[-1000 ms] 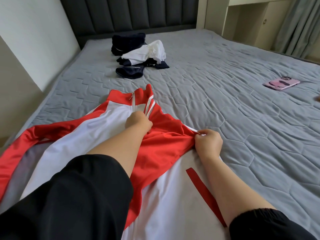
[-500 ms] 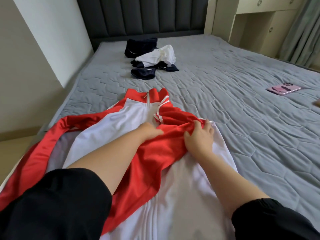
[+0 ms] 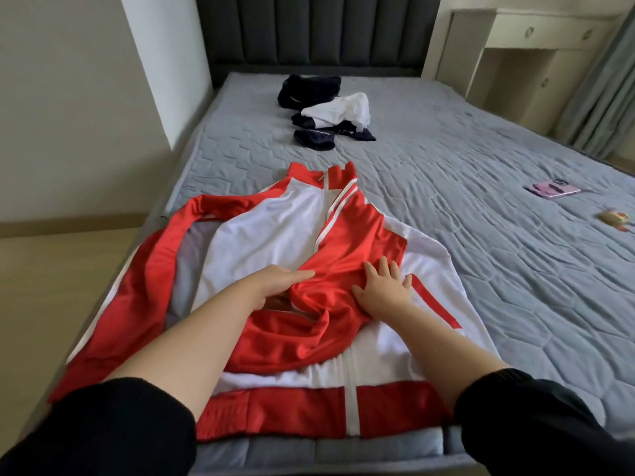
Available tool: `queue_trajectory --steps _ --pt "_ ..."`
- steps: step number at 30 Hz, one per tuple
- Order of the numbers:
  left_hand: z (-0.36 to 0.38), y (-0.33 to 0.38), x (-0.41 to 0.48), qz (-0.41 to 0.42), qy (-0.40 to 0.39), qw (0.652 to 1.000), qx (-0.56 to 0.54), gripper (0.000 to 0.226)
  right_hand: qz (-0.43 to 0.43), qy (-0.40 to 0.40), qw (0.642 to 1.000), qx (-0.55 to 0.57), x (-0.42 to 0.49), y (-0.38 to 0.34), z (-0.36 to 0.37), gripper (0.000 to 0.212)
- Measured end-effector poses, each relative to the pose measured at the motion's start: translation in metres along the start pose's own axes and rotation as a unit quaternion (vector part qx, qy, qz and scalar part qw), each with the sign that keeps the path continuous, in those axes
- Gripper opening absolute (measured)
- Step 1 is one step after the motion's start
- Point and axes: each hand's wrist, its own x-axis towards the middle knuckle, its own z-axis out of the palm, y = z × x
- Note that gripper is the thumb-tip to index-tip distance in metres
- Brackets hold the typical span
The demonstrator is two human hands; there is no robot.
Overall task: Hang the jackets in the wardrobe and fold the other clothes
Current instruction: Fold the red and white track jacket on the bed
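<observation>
Your right hand point(image 3: 383, 286) presses flat, fingers spread, on the red-and-white jacket point(image 3: 275, 235) at 6 o'clock on the bed point(image 3: 464, 159). Your left hand point(image 3: 275, 281), fingers straight, touches its folded sleeve point(image 3: 343, 255).

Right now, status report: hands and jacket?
Left hand open, touching red sleeve. Right hand flat on it. Jacket zipped, face up on bed. Clothes pile beyond collar, apart.
</observation>
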Motion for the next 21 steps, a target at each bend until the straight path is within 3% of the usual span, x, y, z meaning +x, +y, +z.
queue_trajectory --steps 3,5,7,9,10,12,14,16,18,21 --pt "-0.005 -0.008 -0.013 0.047 -0.066 0.988 0.128 0.038 0.038 0.061 0.994 0.084 -0.011 -0.009 0.0 0.065" --pt "-0.012 -0.006 -0.023 0.036 -0.132 0.96 0.244 0.033 0.086 0.123 0.968 0.2 -0.016 -0.013 -0.002 0.061" --pt "-0.014 -0.004 -0.03 0.027 -0.184 0.925 0.331 0.034 0.145 0.147 0.92 0.332 -0.019 -0.015 -0.005 0.045" --pt "-0.015 -0.007 -0.036 0.037 -0.195 0.923 0.331 0.021 0.169 0.129 0.89 0.403 -0.02 -0.012 -0.004 0.018" --pt "-0.016 -0.01 -0.04 0.033 -0.207 0.94 0.27 0.01 0.177 0.117 0.886 0.411 -0.02 -0.009 -0.003 0.013" --pt "-0.027 -0.016 -0.043 -0.019 -0.234 0.966 0.107 0.026 0.194 0.107 0.878 0.424 -0.021 -0.004 -0.001 0.015" --pt "-0.046 -0.021 -0.05 -0.067 -0.259 0.961 0.067 0.028 0.198 0.117 0.868 0.441 -0.022 0.0 0.001 0.023" --pt "-0.063 -0.026 -0.055 -0.103 -0.264 0.936 0.207 0.029 0.194 0.13 0.879 0.415 -0.023 0.0 0.004 0.033" --pt "-0.075 -0.025 -0.061 -0.163 -0.256 0.886 0.35 0.02 0.191 0.131 0.894 0.384 -0.024 -0.001 0.006 0.036" --pt "-0.076 -0.016 -0.059 -0.186 -0.205 0.866 0.417 0.021 0.191 0.131 0.896 0.378 -0.021 -0.004 0.008 0.036"
